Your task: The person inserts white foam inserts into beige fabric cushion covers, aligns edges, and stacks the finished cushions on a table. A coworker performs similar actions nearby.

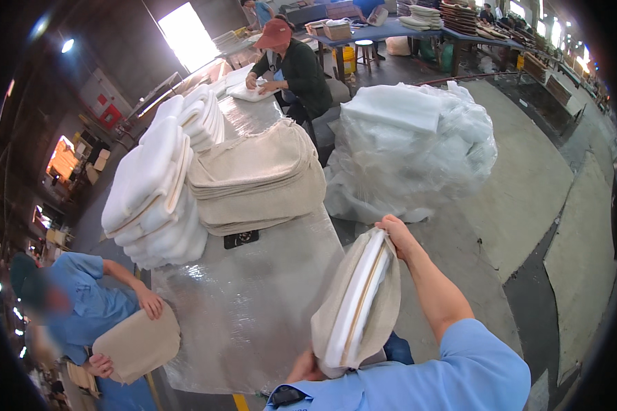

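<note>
Upright in front of me is a beige fabric cushion cover (388, 301) with its long opening facing me. White padding (346, 308) shows inside it, with a thin brown layer running down the middle. My right hand (397, 236) is closed on the cover's far upper end. At the near lower end my left hand (306, 368) grips the cover, its fingers partly hidden. On the table, a stack of folded beige covers (253, 181) lies beyond, next to piled white padding (144, 192).
A plastic-covered table (253, 315) carries the stacks and a dark phone-like object (241, 238). A big clear bag of white padding (418, 137) stands beyond my right hand. One co-worker at left holds a beige cushion (140, 346); another in a red cap handles white padding (247, 91).
</note>
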Demonstrator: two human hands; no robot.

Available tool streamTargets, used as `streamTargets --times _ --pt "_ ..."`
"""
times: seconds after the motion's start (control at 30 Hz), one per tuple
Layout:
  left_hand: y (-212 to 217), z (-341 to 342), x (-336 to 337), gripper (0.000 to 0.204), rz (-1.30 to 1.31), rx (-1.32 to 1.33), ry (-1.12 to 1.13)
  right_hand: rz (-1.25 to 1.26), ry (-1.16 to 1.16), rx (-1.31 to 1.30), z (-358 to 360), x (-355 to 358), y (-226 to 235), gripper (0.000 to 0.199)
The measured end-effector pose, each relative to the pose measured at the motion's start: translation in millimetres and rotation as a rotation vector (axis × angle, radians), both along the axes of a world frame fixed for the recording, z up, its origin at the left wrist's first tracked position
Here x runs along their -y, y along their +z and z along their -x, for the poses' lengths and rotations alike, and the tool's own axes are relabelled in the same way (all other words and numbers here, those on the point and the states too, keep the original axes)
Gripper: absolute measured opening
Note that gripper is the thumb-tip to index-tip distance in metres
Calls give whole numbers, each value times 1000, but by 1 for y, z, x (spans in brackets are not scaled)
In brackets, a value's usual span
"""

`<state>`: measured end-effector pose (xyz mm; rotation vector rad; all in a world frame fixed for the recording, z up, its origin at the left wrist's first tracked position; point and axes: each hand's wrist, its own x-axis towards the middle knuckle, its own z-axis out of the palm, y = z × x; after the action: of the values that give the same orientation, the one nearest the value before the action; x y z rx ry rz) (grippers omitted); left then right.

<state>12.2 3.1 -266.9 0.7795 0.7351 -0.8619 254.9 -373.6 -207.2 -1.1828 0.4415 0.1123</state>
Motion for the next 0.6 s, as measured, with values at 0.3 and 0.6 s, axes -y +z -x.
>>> streamTargets --times 0.3,0.6 --pt "100 -82 -93 38 -815 820 357 86 112 -1 122 -13 -13 62" --pt "54 -45 -83 58 -931 711 600 199 -8 147 118 -51 -19 75"
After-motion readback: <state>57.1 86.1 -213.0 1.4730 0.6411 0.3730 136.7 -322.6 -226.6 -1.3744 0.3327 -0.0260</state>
